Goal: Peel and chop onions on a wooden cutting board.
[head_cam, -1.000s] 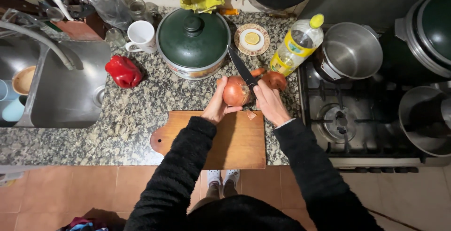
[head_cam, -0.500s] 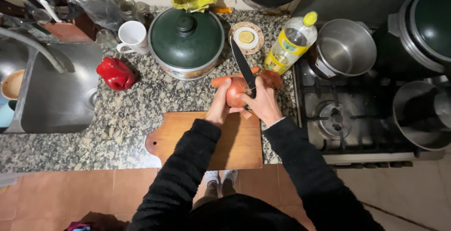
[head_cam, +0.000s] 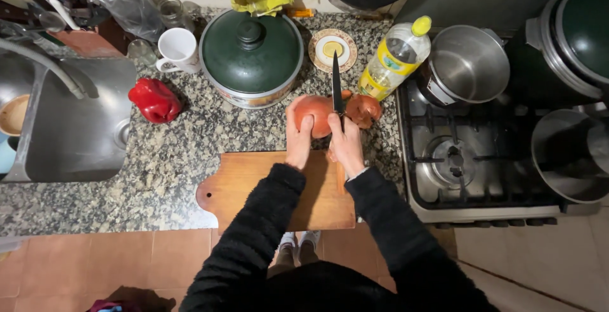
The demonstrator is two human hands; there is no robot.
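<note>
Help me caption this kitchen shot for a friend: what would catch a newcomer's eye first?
At the centre, the left hand grips a brown onion while the right hand sets a black knife against it, above the wooden cutting board. Behind sits a dark green lidded pot; a red bell pepper lies left, near the sink.

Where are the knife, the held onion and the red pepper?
knife [head_cam: 335, 77]: head view, middle of the blade.
held onion [head_cam: 314, 110]: head view, its rounded skin.
red pepper [head_cam: 154, 100]: head view, its body.

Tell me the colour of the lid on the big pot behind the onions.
Dark green, with a matching knob: the round pot lid, clearest in the head view.
</note>
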